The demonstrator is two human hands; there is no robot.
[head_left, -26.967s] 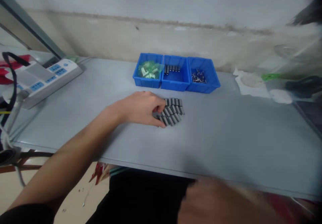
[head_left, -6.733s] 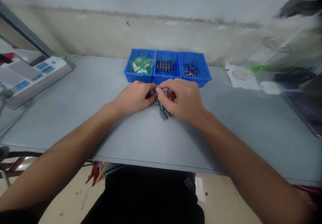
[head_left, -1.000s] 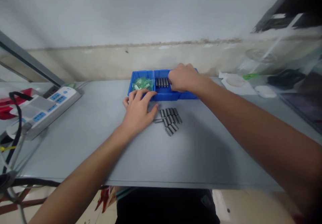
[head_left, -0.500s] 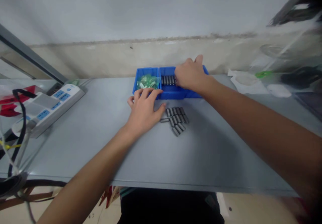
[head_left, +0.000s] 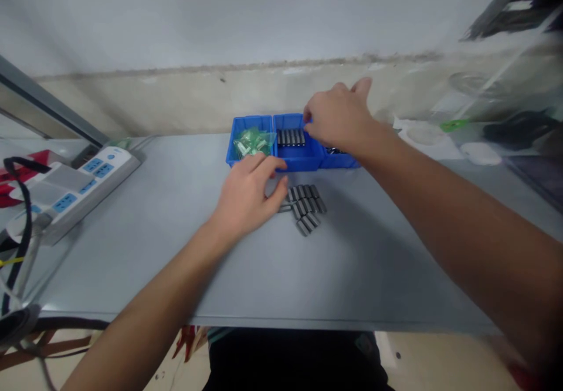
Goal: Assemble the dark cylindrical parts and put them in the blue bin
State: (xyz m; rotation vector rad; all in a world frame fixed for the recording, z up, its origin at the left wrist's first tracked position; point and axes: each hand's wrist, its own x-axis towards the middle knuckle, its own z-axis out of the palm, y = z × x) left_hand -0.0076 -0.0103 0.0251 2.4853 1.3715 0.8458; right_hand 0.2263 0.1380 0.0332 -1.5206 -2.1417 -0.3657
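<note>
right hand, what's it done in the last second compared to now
The right hand has lifted up out of the middle blue bin and now hovers over the bins; whether it holds anything cannot be told. The left hand stays flat on the table beside the grey metal pieces, which lie as before.

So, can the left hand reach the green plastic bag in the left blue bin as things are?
Probably yes. The left hand rests on the table just before the left blue bin; the green plastic bag lies uncovered, and nothing stands between.
</note>
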